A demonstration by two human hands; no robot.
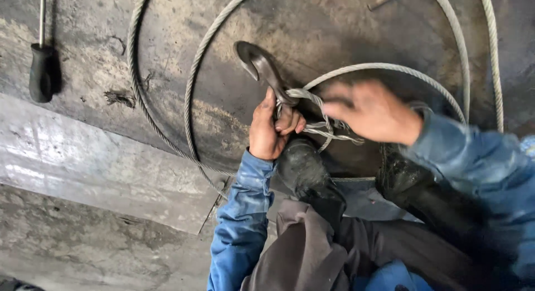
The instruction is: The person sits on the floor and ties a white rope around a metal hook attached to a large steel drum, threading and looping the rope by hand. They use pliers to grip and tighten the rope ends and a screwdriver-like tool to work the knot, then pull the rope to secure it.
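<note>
Fingers [290, 121] of my left hand [270, 129] clenched the shank of the metal hook [262, 65], its long axis slanting up-left from that grip; my right hand [373, 112], blurred, hovered over the wire rope [334, 132] splice just right; whether it gripped, I couldn't tell.

View: head-worn, single.
Facing: straight down onto the metal hook [262, 68].
Nearness: close, at arm's reach above hook.
Frame edge: own knees below hook, screwdriver [42, 68] far left of hook.
</note>
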